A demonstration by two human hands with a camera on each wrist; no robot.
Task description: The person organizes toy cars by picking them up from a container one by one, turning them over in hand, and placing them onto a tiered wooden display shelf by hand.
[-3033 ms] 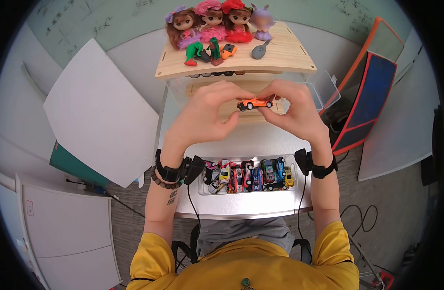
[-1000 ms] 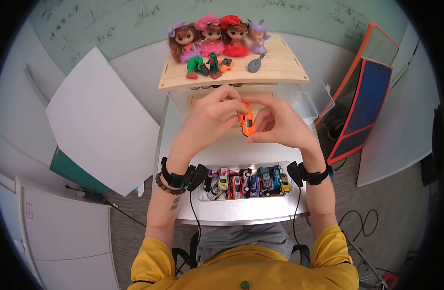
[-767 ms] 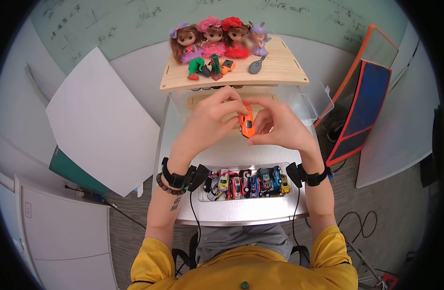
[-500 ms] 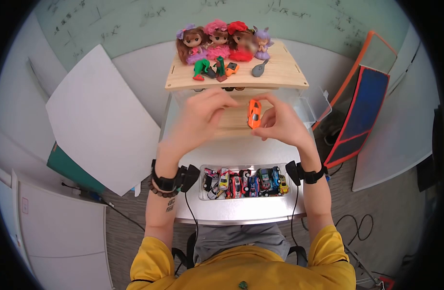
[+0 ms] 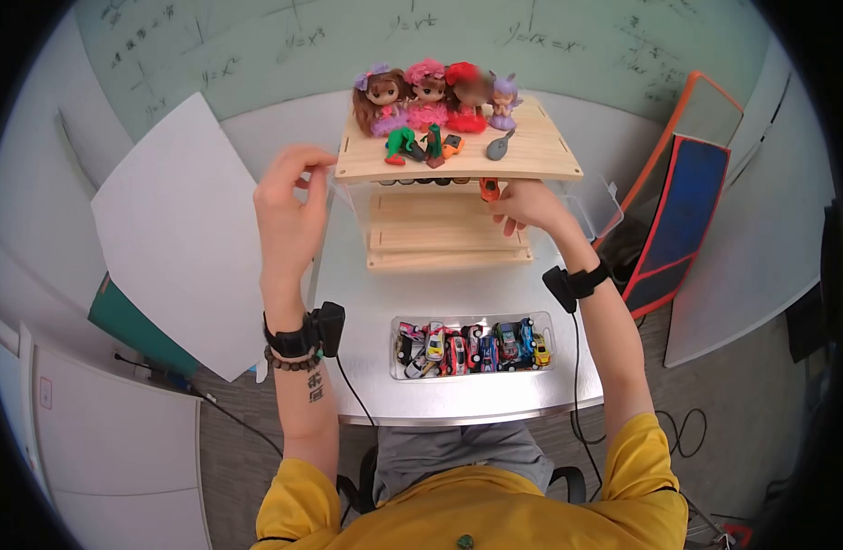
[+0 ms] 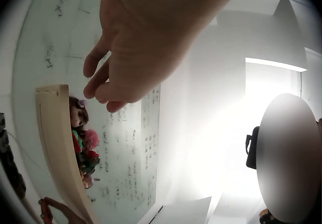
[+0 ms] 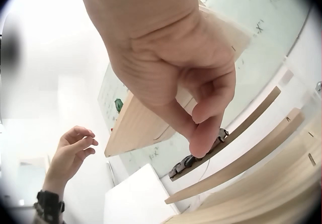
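A large white panel is seen at the far left. Next, the left hand is held raised beside the left front corner of a wooden top board; its fingers are loosely bent, thumb and fingertips apart, with nothing gripped between them. On the board, three long-haired dolls and a lilac figure are lined up along the back. In front of them, a green-and-red toy, a green-and-brown toy, a small orange-and-black toy and a grey toy are set out.

Below the board, small dark vehicles are partly hidden on a stepped wooden stand. Nearer the person, a clear tray filled with colourful toy cars is placed on the silvery tabletop. An orange toy car is held just below the board's front edge, toward the right, clamped between the thumb and fingers of the right hand. At the far right, an orange-framed panel is leaned at a slant.
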